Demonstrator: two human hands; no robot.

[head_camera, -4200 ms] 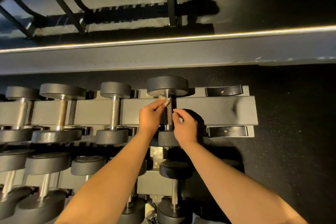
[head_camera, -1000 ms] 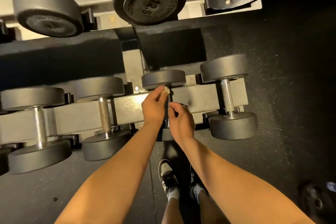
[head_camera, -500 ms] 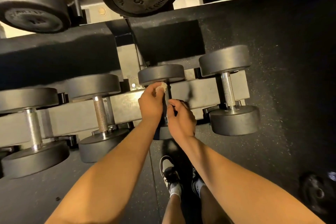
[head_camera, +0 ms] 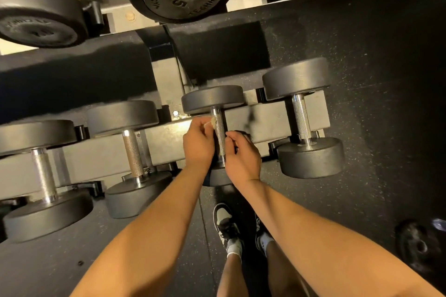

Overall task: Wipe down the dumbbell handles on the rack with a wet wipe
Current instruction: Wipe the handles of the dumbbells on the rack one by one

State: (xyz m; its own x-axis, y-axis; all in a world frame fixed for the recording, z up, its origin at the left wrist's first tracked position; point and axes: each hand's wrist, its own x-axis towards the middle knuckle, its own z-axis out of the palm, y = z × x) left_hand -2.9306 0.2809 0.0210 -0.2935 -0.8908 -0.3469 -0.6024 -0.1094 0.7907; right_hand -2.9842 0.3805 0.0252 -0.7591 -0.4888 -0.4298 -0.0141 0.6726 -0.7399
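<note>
Left grip pinches the wet wipe against the handle of a dumbbell on the rack; right grip curls beside it, perhaps steadying, I cannot tell. This handle seems mid-wipe; whether the neighbouring handles are already done does not show.

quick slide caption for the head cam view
Left hand pinches a wet wipe at a low-rack dumbbell handle, right hand close beside it.
</note>
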